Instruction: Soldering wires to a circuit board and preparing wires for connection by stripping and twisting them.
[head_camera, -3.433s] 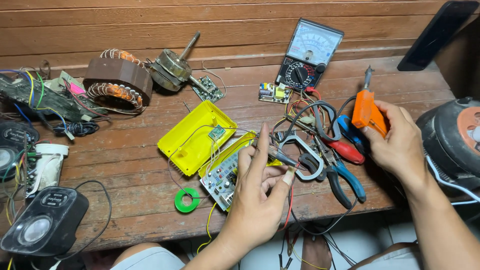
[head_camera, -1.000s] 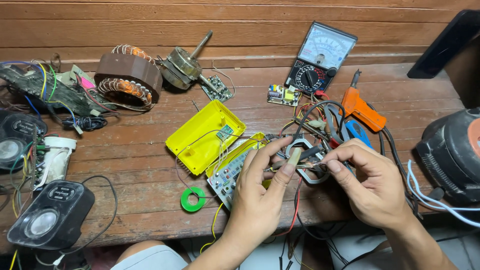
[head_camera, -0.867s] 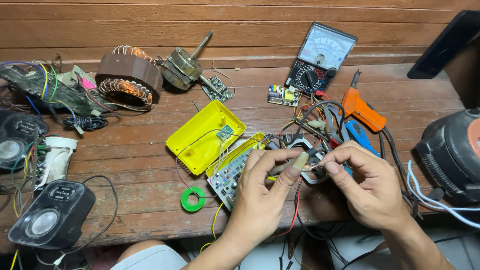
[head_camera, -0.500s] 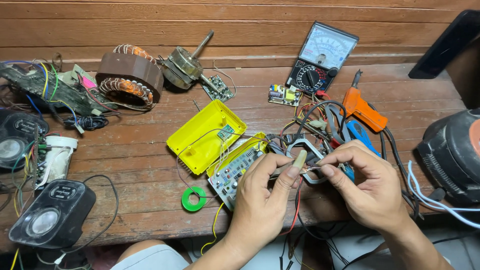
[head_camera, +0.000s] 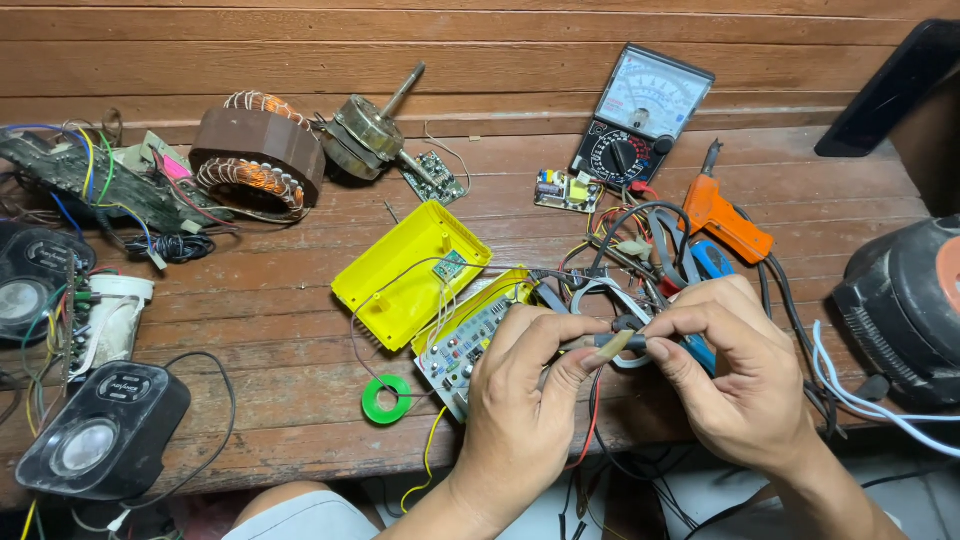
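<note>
Both forearms come up from the bottom edge. The left hand (head_camera: 525, 400) is curled, thumb and forefinger pinched together at its tip. The right hand (head_camera: 745, 385) faces it, fingers (head_camera: 690, 325) bent, fingertips meeting the left's.

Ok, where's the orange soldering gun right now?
In the head view the orange soldering gun lies on the wooden bench toward the right, just right of the multimeter and beyond the right hand, amid the tangle of wires.

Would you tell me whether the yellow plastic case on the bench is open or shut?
Open. The yellow case lies in two halves with their hollow insides up, and the circuit board sits bared in the nearer half.
</note>
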